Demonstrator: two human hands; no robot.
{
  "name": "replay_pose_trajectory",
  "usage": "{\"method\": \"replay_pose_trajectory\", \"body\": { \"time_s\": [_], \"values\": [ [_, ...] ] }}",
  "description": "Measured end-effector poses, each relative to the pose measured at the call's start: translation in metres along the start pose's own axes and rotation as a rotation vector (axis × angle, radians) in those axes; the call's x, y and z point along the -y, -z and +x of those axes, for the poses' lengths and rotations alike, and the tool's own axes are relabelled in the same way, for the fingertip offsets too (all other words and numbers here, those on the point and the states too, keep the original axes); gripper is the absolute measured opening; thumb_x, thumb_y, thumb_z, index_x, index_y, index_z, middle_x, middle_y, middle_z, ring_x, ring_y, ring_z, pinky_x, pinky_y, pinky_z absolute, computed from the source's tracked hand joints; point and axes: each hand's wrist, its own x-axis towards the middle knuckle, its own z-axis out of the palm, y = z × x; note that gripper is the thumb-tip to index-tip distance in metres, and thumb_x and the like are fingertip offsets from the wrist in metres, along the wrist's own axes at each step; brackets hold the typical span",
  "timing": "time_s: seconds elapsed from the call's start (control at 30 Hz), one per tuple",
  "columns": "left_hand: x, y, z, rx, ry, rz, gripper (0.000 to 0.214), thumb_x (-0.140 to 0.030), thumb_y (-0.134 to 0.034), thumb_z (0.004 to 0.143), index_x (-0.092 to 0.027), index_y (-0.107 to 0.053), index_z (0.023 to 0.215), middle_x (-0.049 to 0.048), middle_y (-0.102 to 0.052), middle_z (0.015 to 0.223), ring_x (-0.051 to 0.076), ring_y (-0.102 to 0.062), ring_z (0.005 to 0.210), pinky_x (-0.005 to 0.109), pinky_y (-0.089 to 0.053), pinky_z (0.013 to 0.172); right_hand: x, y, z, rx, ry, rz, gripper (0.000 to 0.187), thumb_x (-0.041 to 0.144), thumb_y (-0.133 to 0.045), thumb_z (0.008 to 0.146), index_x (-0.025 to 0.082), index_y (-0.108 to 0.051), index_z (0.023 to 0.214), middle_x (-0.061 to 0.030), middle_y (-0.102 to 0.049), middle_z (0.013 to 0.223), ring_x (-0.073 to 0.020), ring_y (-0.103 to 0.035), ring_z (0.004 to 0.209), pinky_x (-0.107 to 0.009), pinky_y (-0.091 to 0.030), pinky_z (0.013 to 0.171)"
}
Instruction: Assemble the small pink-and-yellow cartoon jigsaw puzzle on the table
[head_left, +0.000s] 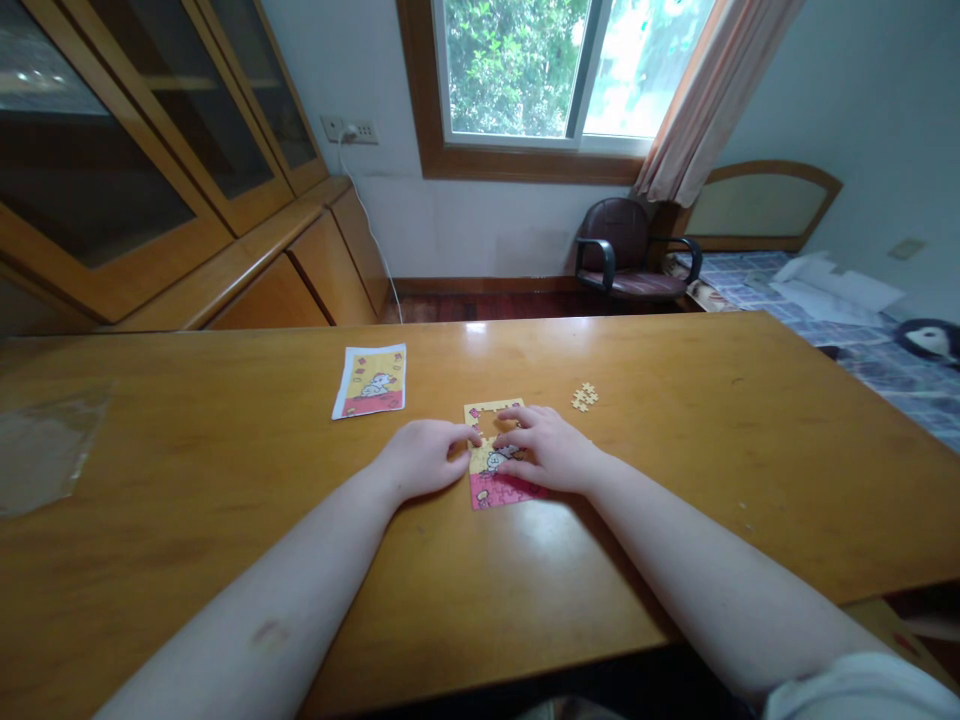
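A small, partly assembled jigsaw puzzle [495,480] in yellow and red lies on the wooden table [675,450] in front of me. My left hand [424,457] rests at its left edge with fingertips pinched against a piece there. My right hand [544,448] lies over the puzzle's right side, fingers curled down onto the pieces. A gap shows in the puzzle's upper middle. A few loose pieces [584,396] lie to the upper right of my right hand. A reference picture card [370,380] with the same design lies to the upper left.
A clear plastic bag [45,450] lies at the table's left edge. Wooden cabinets [187,200] line the left wall. An office chair [634,255] stands under the window, and a bed [847,320] with papers is at the right.
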Motion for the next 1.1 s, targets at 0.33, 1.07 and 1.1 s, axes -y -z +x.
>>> {"method": "replay_pose_trajectory", "body": {
  "time_s": [0.33,1.07,1.1],
  "values": [
    [0.001,0.000,0.000,0.016,-0.006,-0.015,0.030,-0.027,-0.051,0.079,-0.031,-0.072,0.100,-0.0015,-0.072,0.081,0.016,-0.064,0.071,0.024,-0.042,0.064,0.002,0.003,0.001,0.002,-0.012,0.011,0.035,0.050,-0.059,0.085,0.023,-0.071,0.103,-0.0106,-0.057,0.126,-0.0264,-0.055,0.112,-0.046,-0.039,0.098],
    [-0.003,0.002,0.002,0.077,0.060,-0.021,0.040,-0.052,-0.052,0.081,-0.031,-0.065,0.113,0.0002,-0.068,0.078,0.018,-0.063,0.070,0.026,-0.040,0.061,-0.055,0.048,-0.019,0.040,-0.417,0.003,0.013,0.020,-0.062,0.078,0.021,-0.074,0.083,-0.0028,-0.068,0.081,-0.0141,-0.060,0.074,-0.023,-0.043,0.068],
    [-0.003,0.002,0.002,0.076,0.063,-0.021,0.040,-0.052,-0.052,0.081,-0.031,-0.065,0.113,0.0002,-0.068,0.079,0.018,-0.063,0.071,0.026,-0.040,0.061,-0.056,0.048,-0.020,0.040,-0.442,-0.016,0.013,0.021,-0.063,0.077,0.021,-0.075,0.082,-0.0031,-0.068,0.081,-0.0145,-0.060,0.074,-0.023,-0.043,0.068]
  ]
}}
